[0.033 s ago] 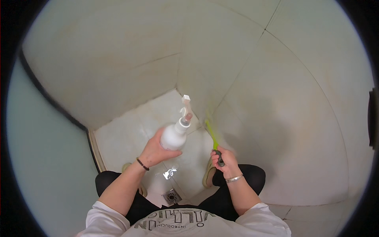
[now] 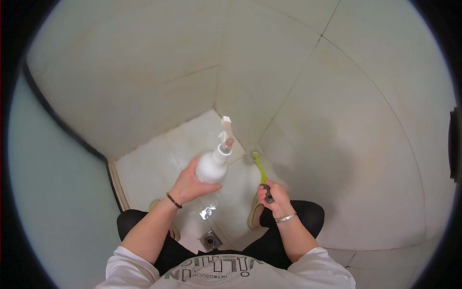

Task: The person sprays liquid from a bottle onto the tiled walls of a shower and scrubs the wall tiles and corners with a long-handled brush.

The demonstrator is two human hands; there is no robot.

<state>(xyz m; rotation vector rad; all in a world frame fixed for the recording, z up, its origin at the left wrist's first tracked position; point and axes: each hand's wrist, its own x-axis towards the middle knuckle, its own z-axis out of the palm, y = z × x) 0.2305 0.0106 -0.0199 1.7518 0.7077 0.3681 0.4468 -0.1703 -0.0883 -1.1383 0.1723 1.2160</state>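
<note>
My left hand [image 2: 188, 187] is wrapped around the body of a white spray bottle [image 2: 211, 168]. The bottle is held above the tiled floor, its pale pink and white trigger head pointing away from me. In my right hand [image 2: 276, 197] is the dark grey grip of a scrub brush [image 2: 260, 168] with a bright green handle. The brush's whitish, blurred head is at the foot of the right wall, by the seam where wall and floor meet. Whether its bristles press on the wall or the floor, I cannot tell.
A square metal floor drain [image 2: 210, 240] lies between my feet. Pale tiled walls [image 2: 144, 86] meet in a corner ahead. A frosted panel [image 2: 57, 178] with a dark edge strip stands at the left. My feet wear light slippers [image 2: 255, 214].
The brush head has moved slightly down and toward me along the foot of the right wall, and looks less smeared. The left hand and bottle have hardly moved.
</note>
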